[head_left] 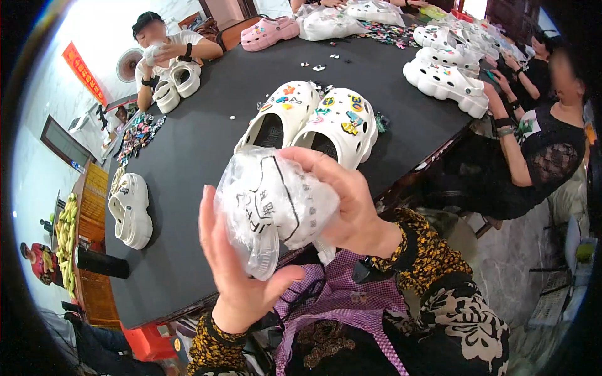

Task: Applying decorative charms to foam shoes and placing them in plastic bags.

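Observation:
My right hand point(348, 203) is closed around the upper right of a crumpled, translucent plastic bag point(295, 200) with black printing on it. Against the bag's lower left lies my left hand point(241, 276), fingers stretched out and thumb apart. A clear ribbed plastic piece point(262, 254), like a cup or lid, shows at the bag's lower end, between left thumb and fingers. What else the bag contains cannot be made out. Just beyond it stand two white clogs, the left one point(290, 103) and the right one point(345, 119), both decorated with colourful charms; the bag partly covers their heels.
On the dark table point(188, 144) are a white clog point(130, 210) at left, a pink pair point(269, 32) at the back and several white clogs point(448, 78) at right. Loose charms point(141, 133) lie in piles. One person point(179, 50) sits across; others point(533, 138) sit at right.

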Demonstrator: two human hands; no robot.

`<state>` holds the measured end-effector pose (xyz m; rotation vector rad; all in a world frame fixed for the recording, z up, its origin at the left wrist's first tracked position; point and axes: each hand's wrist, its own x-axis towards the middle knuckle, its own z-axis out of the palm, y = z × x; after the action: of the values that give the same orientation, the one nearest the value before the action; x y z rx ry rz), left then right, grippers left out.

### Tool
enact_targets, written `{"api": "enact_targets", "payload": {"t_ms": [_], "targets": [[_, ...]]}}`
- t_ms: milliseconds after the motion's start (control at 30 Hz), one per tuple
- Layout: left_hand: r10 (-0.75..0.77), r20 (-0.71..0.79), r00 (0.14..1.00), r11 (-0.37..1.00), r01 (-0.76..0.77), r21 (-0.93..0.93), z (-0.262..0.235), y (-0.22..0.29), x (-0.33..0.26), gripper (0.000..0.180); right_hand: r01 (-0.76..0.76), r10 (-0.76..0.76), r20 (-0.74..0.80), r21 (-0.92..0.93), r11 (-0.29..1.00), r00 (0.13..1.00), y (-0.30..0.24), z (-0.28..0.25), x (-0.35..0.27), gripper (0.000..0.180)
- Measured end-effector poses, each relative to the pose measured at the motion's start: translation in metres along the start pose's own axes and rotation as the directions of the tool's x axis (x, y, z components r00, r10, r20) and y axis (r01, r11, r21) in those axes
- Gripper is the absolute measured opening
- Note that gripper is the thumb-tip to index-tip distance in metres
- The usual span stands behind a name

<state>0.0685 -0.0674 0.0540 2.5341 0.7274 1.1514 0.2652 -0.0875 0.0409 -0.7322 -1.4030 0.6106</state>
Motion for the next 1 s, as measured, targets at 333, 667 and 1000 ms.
{"api": "enact_targets", "payload": {"t_ms": [333, 667, 1000], "targets": [[-0.050, -0.067, 0.997, 0.999, 0.050, -0.007, 0.019, -0.033, -0.002, 0.064, -0.383, 0.358, 0.166, 0.154, 0.911, 0.919, 0.005, 0.027, -0.021, 0.059], [-0.162, -0.185, 0.969, 0.987, 0.157, -0.041, 0.012, -0.031, 0.069, 0.056, -0.007, 0.004, -0.017, -0.197, 0.980, 1.000, -0.005, -0.017, -0.011, 0.057], [0.142, 0.146, 0.979, 0.959, -0.173, 0.225, 0.047, -0.033, 0.100, 0.010, 0.127, -0.199, -0.044, -0.629, 0.767, 0.979, 0.021, -0.050, -0.006, 0.039]]}}
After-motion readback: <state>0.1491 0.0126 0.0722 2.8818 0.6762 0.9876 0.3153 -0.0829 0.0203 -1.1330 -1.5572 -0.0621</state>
